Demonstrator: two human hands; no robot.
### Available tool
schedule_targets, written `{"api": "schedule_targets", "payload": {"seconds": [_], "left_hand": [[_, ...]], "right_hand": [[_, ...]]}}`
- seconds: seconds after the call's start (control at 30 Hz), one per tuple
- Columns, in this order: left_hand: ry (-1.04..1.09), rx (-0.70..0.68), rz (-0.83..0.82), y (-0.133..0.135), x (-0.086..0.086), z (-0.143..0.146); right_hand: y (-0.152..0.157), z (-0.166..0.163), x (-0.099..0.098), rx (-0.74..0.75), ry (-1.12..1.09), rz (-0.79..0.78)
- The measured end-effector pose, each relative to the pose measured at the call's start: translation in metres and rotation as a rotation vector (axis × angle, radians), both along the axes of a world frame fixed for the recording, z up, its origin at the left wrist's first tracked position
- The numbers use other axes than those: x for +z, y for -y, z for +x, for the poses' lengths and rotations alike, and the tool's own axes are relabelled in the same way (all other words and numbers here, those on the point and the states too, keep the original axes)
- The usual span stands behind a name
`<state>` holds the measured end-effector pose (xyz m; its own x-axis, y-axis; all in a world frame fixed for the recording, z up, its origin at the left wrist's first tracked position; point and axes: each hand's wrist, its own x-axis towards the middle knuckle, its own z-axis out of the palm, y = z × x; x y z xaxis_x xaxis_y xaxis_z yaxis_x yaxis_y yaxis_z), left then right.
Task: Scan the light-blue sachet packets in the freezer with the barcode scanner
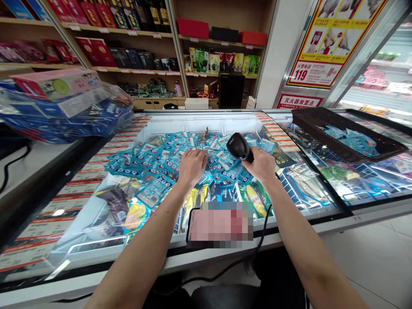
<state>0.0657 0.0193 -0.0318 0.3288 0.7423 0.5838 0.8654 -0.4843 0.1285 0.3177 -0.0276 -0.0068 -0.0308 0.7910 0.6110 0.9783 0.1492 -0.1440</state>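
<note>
My right hand (262,163) is wrapped round the handle of a black handheld barcode scanner (237,145), its head raised over the packets. Many flat light-blue packets (154,191) with white lettering and barcodes lie in a loose spread on the glass top of a freezer chest. Resting on that spread, my left hand (193,165) has its fingers bent loosely downward against the packets, with no separate thing visible in its grasp. A phone-like flat object (192,223), mostly blurred out, lies at the near edge between my forearms.
A dark basket (309,115) with more blue packets sits at the right. Plastic-wrapped boxes (64,109) stand at the left. The scanner's black cable (264,231) runs down over the freezer's front edge (315,223). Stocked shelves (128,71) line the back.
</note>
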Motion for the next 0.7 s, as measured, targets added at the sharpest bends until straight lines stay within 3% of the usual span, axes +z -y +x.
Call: {"api": "schedule_targets", "payload": {"seconds": [0.23, 0.47, 0.7], "left_hand": [[0.208, -0.046, -0.191, 0.001, 0.004, 0.025], [0.315, -0.021, -0.267, -0.002, -0.001, 0.035], [0.825, -0.11, -0.531, -0.009, -0.003, 0.035]], "right_hand": [[-0.001, -0.002, -0.001, -0.003, 0.008, -0.038], [0.0, -0.005, 0.0, -0.024, 0.028, -0.09], [0.0, -0.005, 0.001, -0.013, 0.027, -0.107]]}}
